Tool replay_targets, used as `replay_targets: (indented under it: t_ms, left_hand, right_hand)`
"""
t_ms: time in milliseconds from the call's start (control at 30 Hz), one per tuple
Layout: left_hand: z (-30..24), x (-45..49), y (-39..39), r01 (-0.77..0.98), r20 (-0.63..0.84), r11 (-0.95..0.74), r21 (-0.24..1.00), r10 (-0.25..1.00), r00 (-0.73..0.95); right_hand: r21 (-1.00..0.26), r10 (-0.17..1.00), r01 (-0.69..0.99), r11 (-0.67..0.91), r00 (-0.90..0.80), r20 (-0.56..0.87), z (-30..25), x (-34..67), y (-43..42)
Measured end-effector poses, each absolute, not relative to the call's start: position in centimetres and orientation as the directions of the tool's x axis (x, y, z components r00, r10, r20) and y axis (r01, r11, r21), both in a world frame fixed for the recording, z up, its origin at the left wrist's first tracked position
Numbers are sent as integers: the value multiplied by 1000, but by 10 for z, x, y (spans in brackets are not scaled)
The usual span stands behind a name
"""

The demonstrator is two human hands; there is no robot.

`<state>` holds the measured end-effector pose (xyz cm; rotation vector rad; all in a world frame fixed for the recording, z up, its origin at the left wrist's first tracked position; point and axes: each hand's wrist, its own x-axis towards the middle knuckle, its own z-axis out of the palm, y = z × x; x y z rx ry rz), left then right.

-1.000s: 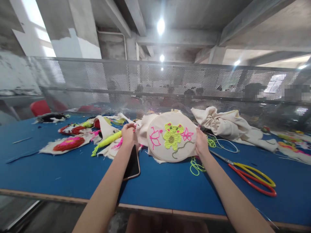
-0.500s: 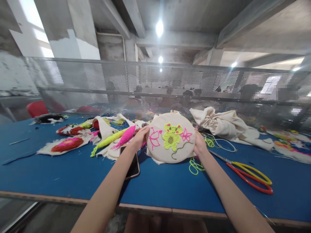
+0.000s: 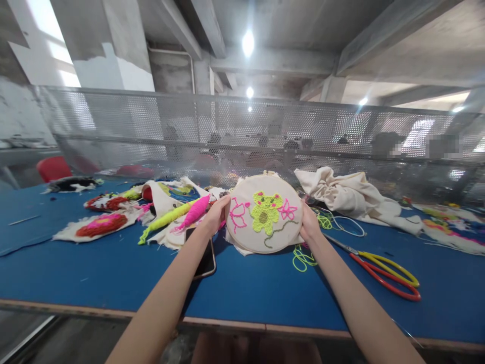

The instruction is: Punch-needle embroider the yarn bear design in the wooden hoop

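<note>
Far left on the blue table [image 3: 45, 263]: a black-and-white tufted piece [image 3: 71, 184], and nearer, a red-and-pink tufted patch [image 3: 100, 225] lying flat. Right of that is a heap of cream scraps with a yellow-green yarn-wrapped stick [image 3: 164, 220] and a pink one [image 3: 195, 211] lying across it. A dark phone [image 3: 206, 259] lies flat, partly under the left forearm.

The left hand [image 3: 216, 215] is closed on the left rim of the embroidery hoop [image 3: 264, 213], fingers curled behind, thumb side on the edge. The hoop is mid-table, stood up and facing the camera. It shows a neon yellow bear, pink outline shapes on both sides and a dull green stem line. I can't tell whether its bottom edge touches the table. The right hand [image 3: 308, 225] is closed on the right rim, the same grip mirrored.

Judgement on the hold: it looks sound, since both hands are on the ring only and clear of the stitched face. Pressure is best kept on the ring, not the cloth, so the tension doesn't go slack. The loose fabric behind should stay clear of the fingers.

Loose neon green yarn [image 3: 302, 258] lies just below the hoop on the right and could snag if the hoop drags over it. Far right of the hoop is a bunched cream cloth [image 3: 341, 194]. Near right are red-and-yellow-handled scissors [image 3: 382, 270], apart from both hands. A perforated metal screen [image 3: 151, 126] runs along the far edge.
</note>
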<state>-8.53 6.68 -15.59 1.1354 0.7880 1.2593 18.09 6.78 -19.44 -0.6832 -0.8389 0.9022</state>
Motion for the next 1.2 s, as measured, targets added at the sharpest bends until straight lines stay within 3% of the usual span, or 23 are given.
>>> replay_targets:
  t_ms: [233, 1200]
  left_hand:
    - [-152, -86, 65, -327, 135, -67, 943, 973, 187]
    - [-151, -83, 64, -375, 140, -62, 925, 972, 187]
  right_hand:
    - [-811, 914, -438, 387, 299, 274, -190, 179, 64]
    - [-807, 916, -446, 387, 289, 280, -190, 181, 65]
